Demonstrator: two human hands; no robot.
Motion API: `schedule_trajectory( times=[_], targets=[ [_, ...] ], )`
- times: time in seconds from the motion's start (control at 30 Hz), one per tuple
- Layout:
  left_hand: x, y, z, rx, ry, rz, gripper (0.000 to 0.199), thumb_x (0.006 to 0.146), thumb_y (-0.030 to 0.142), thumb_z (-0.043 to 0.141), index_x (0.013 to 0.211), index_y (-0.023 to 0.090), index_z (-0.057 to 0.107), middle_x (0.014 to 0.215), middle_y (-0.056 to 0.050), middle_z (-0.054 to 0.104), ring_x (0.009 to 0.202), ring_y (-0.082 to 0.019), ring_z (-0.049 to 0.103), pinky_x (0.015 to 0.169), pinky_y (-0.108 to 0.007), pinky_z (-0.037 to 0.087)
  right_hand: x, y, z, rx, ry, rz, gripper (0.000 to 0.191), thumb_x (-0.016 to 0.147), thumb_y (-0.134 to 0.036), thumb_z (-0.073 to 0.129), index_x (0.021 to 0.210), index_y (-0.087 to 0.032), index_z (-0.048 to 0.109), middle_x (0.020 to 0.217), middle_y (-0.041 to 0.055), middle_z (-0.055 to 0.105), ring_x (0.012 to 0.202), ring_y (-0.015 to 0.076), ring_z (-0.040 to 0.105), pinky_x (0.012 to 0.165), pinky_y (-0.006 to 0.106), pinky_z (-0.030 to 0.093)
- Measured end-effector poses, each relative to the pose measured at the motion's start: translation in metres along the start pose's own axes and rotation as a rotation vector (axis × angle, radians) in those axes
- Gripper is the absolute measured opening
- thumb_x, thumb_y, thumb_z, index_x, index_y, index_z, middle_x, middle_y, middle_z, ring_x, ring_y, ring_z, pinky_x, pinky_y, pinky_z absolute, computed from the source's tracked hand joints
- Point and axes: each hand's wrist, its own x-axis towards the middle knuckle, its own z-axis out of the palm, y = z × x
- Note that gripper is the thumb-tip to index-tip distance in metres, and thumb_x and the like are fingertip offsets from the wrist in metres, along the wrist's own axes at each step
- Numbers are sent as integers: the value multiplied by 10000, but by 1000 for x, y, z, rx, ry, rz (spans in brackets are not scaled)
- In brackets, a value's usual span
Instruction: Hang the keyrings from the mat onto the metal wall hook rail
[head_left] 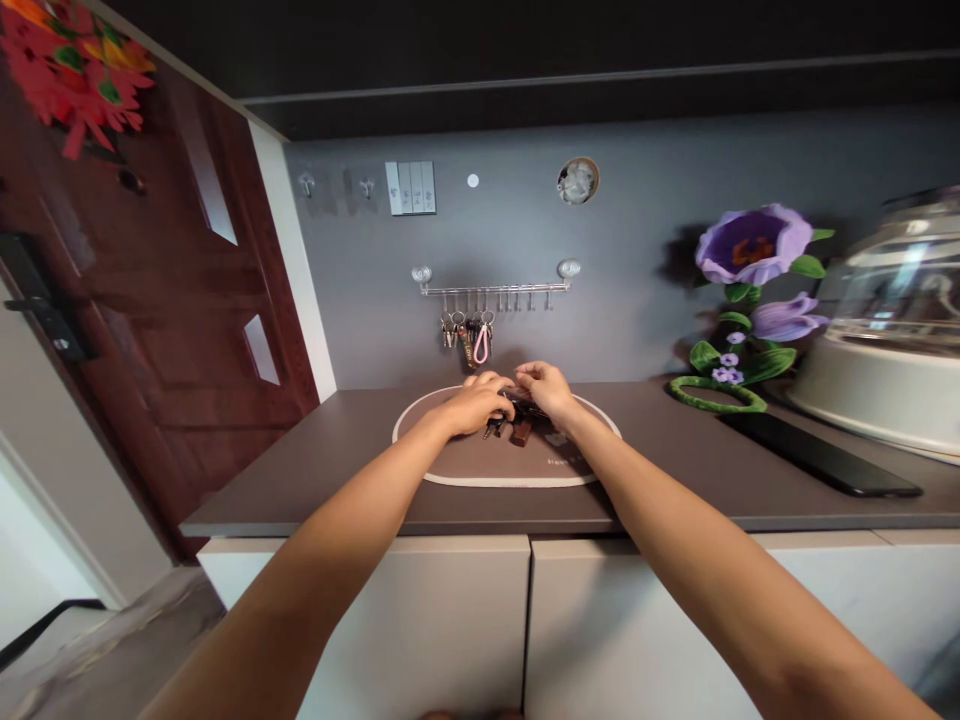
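Over the oval brown mat [487,465] with a pale rim, both hands meet around a dark bunch of keys [520,432]. Small metal keys and a brown block-like tag hang from its lower side. My left hand [478,402] is closed on the bunch from the left, with fingers curled over it. My right hand [549,390] is closed at its right and upper side, thumb and fingers pinched together. The hands hide much of the bunch, so the exact spot of the right-hand pinch is unclear.
Behind the hands, a wall rail [495,290] bears hooks and several hanging keys [469,335], one with a pink loop. At right are a purple fabric flower [754,245], a black phone-like slab [821,455] and a clear-domed white appliance [885,380]. A dark cabinet [525,60] overhangs.
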Motion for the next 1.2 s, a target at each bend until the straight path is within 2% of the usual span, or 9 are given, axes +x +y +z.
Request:
schedule_trajectory(
  times=[0.13,0.27,0.53,0.83,1.2],
  targets=[
    [-2,4,-8,44,-76,29,161,778,223,507,839,293,639,1249,23,438,1133,-204,312,914,-341,234,-2,-2,0,53,-1,28,82,726,-122,508,798,-147,538,616,-17,563,492,62,506,522,193,436],
    [-4,7,-12,88,-110,39,173,737,168,539,822,284,634,1207,30,467,1103,-194,317,902,-327,227,-2,0,0,78,-3,33,80,718,-112,506,786,-148,528,583,-28,544,467,53,485,483,175,419],
    [-12,-10,-3,68,-33,-41,75,715,169,563,667,209,604,1152,13,483,1065,-194,338,885,-333,233,-2,1,-1,62,-3,18,74,706,-123,513,772,-154,528,554,-36,536,452,52,456,479,174,402],
    [-21,-30,-4,67,57,-179,93,752,274,542,731,235,624,1174,-2,457,1066,-216,336,873,-351,256,-4,-2,0,72,-29,25,76,713,-97,485,754,-156,507,538,-44,514,428,52,430,460,182,382],
    [-27,-44,-9,133,137,-288,111,781,260,514,769,230,621,1067,-27,529,1024,-218,365,829,-359,262,-5,-1,2,-2,-85,-61,22,696,-153,521,712,-156,537,557,-27,530,453,60,439,475,189,375]
  ],
)
